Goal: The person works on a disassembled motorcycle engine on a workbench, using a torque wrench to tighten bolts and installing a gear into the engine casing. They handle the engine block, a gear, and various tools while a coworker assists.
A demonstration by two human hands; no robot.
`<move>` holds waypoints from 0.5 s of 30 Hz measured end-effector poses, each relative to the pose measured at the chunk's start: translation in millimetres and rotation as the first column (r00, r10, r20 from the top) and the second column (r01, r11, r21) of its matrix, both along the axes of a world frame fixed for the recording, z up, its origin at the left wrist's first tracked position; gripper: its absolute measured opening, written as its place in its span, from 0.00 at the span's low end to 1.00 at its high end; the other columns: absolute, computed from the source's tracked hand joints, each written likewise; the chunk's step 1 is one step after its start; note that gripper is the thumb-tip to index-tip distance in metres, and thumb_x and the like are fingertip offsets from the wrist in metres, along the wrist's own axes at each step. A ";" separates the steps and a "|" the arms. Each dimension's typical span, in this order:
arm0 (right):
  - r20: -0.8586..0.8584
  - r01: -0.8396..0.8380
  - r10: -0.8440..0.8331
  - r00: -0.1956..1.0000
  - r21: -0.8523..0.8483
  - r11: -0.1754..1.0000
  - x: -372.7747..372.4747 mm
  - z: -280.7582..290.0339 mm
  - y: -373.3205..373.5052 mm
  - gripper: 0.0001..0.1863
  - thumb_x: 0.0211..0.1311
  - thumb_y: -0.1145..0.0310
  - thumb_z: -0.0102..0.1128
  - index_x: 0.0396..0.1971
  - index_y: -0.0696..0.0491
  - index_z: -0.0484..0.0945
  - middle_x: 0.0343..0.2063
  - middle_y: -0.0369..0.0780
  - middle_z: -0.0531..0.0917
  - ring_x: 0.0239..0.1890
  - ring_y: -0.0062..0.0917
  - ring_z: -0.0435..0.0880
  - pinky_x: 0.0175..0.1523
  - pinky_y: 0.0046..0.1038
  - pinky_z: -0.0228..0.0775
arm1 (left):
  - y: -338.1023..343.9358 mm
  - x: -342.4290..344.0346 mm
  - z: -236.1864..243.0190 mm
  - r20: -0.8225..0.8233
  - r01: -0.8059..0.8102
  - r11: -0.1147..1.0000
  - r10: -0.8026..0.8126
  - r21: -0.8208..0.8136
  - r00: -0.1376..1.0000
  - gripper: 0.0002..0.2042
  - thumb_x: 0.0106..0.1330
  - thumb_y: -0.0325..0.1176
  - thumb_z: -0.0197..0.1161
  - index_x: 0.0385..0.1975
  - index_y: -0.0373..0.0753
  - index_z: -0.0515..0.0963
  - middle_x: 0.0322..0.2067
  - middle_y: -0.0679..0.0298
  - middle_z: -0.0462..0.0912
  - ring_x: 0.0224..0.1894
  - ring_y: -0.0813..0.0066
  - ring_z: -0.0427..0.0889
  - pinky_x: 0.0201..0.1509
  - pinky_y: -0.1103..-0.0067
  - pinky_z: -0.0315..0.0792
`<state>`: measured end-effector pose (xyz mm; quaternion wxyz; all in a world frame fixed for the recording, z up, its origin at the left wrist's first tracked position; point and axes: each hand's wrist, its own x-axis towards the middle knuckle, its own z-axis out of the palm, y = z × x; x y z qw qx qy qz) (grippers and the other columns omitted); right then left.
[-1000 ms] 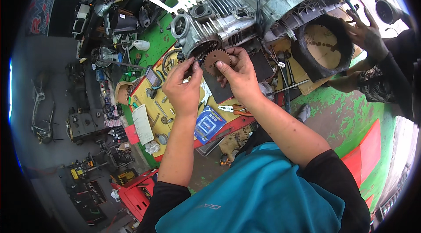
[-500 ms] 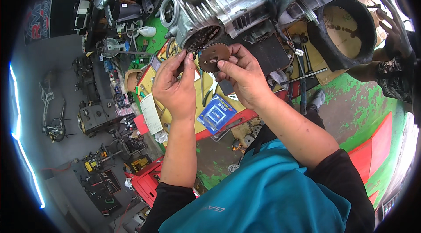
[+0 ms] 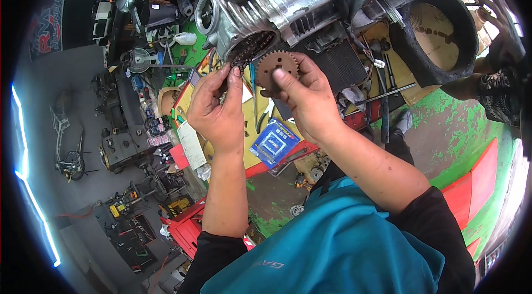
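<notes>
A brown toothed sprocket (image 3: 271, 60) is in my right hand (image 3: 305, 94), with the thumb pressed flat on its face and the fingers behind it. My left hand (image 3: 215, 111) pinches a dark timing chain (image 3: 241, 63) at its fingertips. The chain runs out of the round opening in the end of a metal engine cylinder head (image 3: 260, 31). The sprocket is held just below that opening, to the right of the left fingertips, its toothed rim facing up.
Below the engine, a yellow-topped workbench (image 3: 248, 147) with a red edge carries a blue packet (image 3: 274, 143), a paper sheet (image 3: 192, 144) and pliers (image 3: 266, 115). A black ring-shaped part (image 3: 407, 53) stands at right. Another person's hand (image 3: 490, 20) shows at far right.
My right hand has turned the sprocket to show more of its face, and the thumb now lies across its middle. My left hand has shifted slightly left and down, still pinching.
</notes>
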<state>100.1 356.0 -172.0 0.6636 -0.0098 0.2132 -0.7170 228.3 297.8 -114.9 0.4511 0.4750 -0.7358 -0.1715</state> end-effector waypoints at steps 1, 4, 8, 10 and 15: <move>0.030 0.007 -0.008 1.000 0.028 1.000 1.0 -0.9 -0.2 0.19 0.73 0.70 0.62 0.58 0.59 0.71 0.50 0.41 0.83 0.49 0.23 0.83 0.53 0.29 0.78 | 0.0 -0.2 0.6 0.012 0.005 1.000 -0.005 -0.004 1.000 0.08 0.62 0.18 0.74 0.41 0.30 0.87 0.38 0.59 0.88 0.37 0.78 0.85 0.41 0.82 0.79; 0.204 -0.049 0.045 0.978 0.014 0.999 -3.8 1.3 1.9 0.17 0.76 0.66 0.59 0.58 0.58 0.73 0.49 0.37 0.84 0.47 0.20 0.81 0.50 0.27 0.72 | 0.4 1.4 1.1 0.040 0.017 1.000 -0.017 -0.018 0.999 0.08 0.63 0.17 0.73 0.41 0.29 0.86 0.38 0.60 0.87 0.38 0.79 0.85 0.41 0.83 0.79; 0.203 -0.049 0.055 0.978 -0.037 0.998 0.9 -5.7 4.0 0.16 0.77 0.67 0.59 0.57 0.58 0.75 0.49 0.35 0.84 0.46 0.19 0.79 0.48 0.26 0.70 | -0.3 1.8 -0.7 0.031 0.044 0.999 -0.043 -0.027 0.999 0.07 0.65 0.16 0.71 0.42 0.27 0.85 0.39 0.61 0.86 0.39 0.82 0.83 0.43 0.85 0.79; 0.093 -0.011 0.012 0.996 -0.010 1.000 5.7 0.1 4.5 0.15 0.76 0.67 0.60 0.56 0.58 0.76 0.47 0.35 0.84 0.45 0.19 0.80 0.49 0.27 0.72 | -0.8 2.2 -1.6 0.021 0.043 0.999 -0.042 -0.017 0.999 0.07 0.65 0.16 0.71 0.42 0.27 0.85 0.39 0.61 0.86 0.38 0.82 0.83 0.43 0.85 0.79; -0.008 0.046 -0.046 0.999 0.040 0.998 8.7 -2.2 0.3 0.16 0.73 0.70 0.64 0.56 0.60 0.76 0.43 0.38 0.85 0.42 0.21 0.83 0.49 0.27 0.78 | -1.7 2.5 -0.4 0.047 0.046 0.999 -0.044 -0.025 0.998 0.07 0.65 0.16 0.71 0.42 0.27 0.85 0.39 0.61 0.86 0.38 0.81 0.83 0.42 0.85 0.78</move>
